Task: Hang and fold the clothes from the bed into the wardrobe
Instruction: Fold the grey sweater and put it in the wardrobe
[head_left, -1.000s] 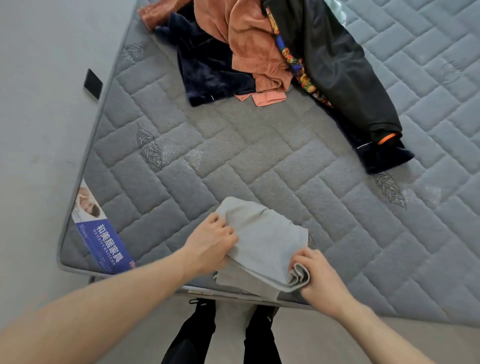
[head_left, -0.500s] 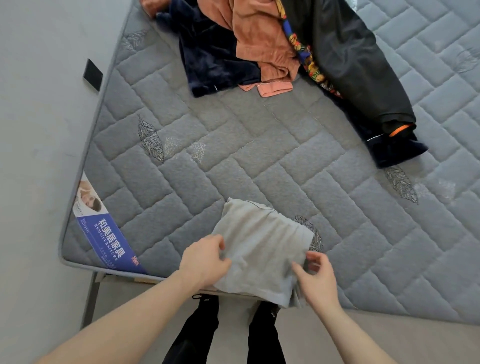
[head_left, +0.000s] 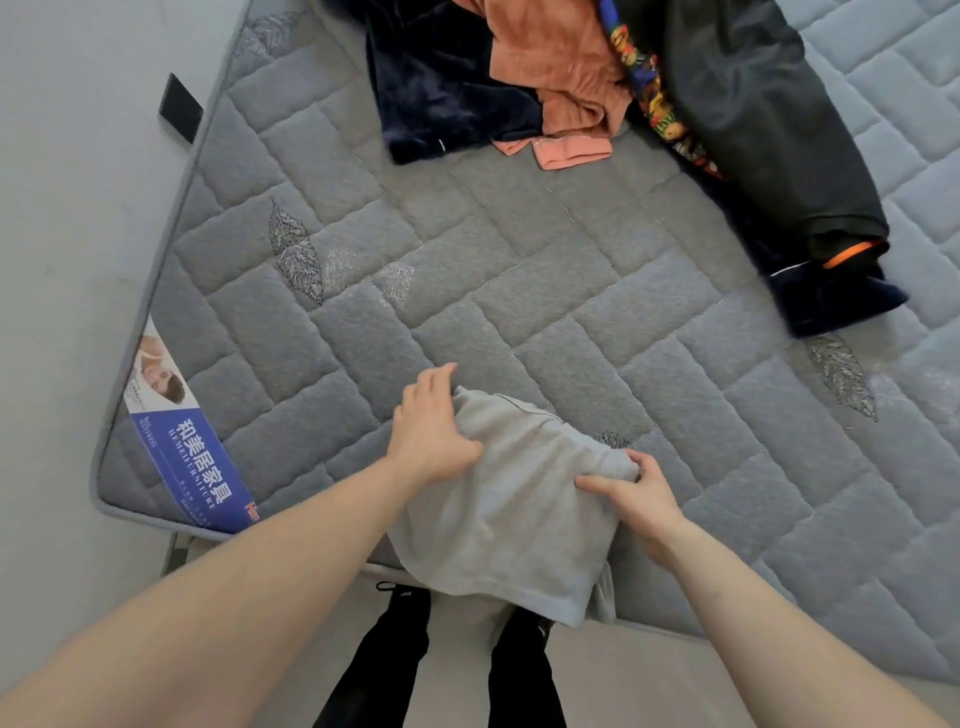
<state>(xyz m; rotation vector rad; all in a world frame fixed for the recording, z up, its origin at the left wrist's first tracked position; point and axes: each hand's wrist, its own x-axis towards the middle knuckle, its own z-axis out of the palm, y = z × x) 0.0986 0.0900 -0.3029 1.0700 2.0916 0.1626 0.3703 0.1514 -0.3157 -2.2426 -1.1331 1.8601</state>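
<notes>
Grey garment is sitting right at the near edge of the bed, partly folded, with its lower end hanging off the mattress between the two forearms. Left hand lies flat and open on the far-left corner, fingers spread, looks like it's pinning the cloth so it won't slide. Right hand is pinching the right edge, thumb on top and fingers tucked under, probably to flip that side over for the next fold. Fabric looks like soft, thickish jersey with a stitched seam just beyond the left hand. Mattress is quilted in a brick pattern, grippy-looking. The pile of dark blue, orange and black clothes is well beyond both hands.
</notes>
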